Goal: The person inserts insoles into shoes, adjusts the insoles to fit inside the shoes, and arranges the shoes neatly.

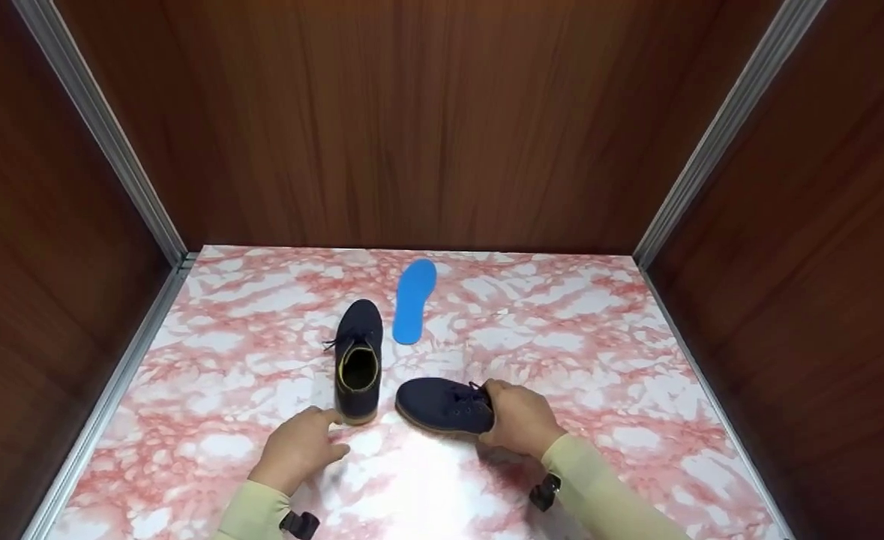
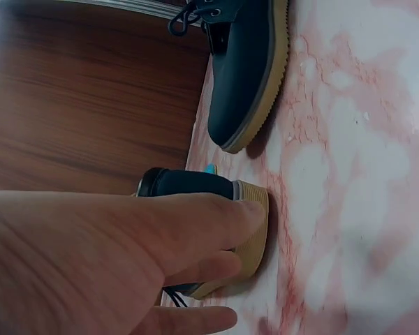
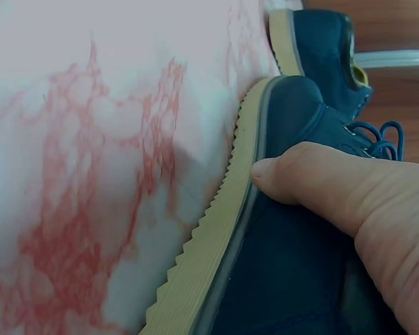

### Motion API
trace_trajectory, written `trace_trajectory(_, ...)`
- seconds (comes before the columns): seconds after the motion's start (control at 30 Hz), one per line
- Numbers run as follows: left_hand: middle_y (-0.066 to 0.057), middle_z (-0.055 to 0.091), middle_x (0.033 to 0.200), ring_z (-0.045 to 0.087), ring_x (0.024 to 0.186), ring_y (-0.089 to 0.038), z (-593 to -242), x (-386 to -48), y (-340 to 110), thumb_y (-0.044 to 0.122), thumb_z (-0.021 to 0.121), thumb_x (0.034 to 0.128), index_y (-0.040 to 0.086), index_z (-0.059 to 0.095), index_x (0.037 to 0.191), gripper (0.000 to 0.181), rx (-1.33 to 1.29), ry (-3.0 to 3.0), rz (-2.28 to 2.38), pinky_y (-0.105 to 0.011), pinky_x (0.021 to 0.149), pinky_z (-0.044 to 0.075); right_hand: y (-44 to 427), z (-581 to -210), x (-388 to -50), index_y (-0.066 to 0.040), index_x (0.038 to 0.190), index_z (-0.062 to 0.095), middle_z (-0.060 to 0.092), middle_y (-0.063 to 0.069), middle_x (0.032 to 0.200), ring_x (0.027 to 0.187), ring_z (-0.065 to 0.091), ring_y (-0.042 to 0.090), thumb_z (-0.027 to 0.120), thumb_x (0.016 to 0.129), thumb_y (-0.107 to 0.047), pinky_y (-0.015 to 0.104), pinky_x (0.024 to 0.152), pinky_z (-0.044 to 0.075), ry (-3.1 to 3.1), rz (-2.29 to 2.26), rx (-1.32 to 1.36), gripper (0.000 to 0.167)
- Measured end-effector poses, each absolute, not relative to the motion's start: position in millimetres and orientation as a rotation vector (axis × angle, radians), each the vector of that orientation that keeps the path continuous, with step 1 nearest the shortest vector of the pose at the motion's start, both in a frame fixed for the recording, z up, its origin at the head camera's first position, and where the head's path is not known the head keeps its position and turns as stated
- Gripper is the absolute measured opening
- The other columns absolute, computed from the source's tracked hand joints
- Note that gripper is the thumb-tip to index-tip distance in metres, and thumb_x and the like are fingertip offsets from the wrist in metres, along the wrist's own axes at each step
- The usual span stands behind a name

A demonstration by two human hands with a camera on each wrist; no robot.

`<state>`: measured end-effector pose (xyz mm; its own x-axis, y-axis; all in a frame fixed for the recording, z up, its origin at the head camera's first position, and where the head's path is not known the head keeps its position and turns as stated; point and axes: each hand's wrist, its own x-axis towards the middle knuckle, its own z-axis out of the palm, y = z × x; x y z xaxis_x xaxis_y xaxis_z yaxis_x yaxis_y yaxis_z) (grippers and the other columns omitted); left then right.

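Note:
My right hand (image 1: 522, 420) grips a dark navy lace-up shoe (image 1: 440, 405) around its ankle and heel end. Its toe points left, and in the right wrist view the thumb (image 3: 286, 174) presses the side just above the tan ridged sole (image 3: 220, 216). The other navy shoe (image 1: 359, 326) stands upright to the left, toe away from me, its yellow-edged opening facing up. At that shoe's heel is my left hand (image 1: 299, 448), fingers extended and spread; whether they touch the heel is hard to tell. The left wrist view has this hand in front of the tan heel (image 2: 255, 234).
A blue insole (image 1: 414, 302) lies flat beyond the shoes, near the back of the red-and-white marbled tabletop (image 1: 584, 337). Brown wood-grain panels (image 1: 412, 120) with metal corner rails (image 1: 726, 135) enclose the left, back and right sides.

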<state>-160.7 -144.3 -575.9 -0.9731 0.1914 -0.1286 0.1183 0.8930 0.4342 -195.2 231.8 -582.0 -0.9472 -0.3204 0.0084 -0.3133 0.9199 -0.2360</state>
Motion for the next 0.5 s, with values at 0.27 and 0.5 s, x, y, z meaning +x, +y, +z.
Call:
trace_trajectory(0.27, -0.012, 0.078, 0.123, 0.076, 0.111, -0.036, -571.7, -158.8, -130.0, 0.036, 0.092, 0.0857, 0.017, 0.078, 0.123, 0.044, 0.263, 2.858, 0.697, -0.06, 0.096, 0.06, 225.9, -583.5, -188.2, -0.01, 0.12, 0.068, 0.077, 0.002, 0.106, 0.091, 0.076, 0.029, 0.1, 0.066, -0.041, 0.049, 0.082, 0.064, 3.046, -0.341, -0.578, 0.071)
trace_trajectory(0.5, -0.016, 0.075, 0.128, 0.075, 0.115, -0.04, -574.2, -151.8, -108.1, 0.036, 0.094, 0.0828, 0.011, 0.074, 0.131, 0.058, 0.377, 2.869, 0.777, -0.059, 0.1, 0.06, 218.7, -583.9, -184.3, -0.012, 0.115, 0.067, 0.078, 0.001, 0.103, 0.089, 0.076, 0.026, 0.1, 0.062, -0.041, 0.047, 0.079, 0.063, 3.058, -0.316, -0.641, 0.069)
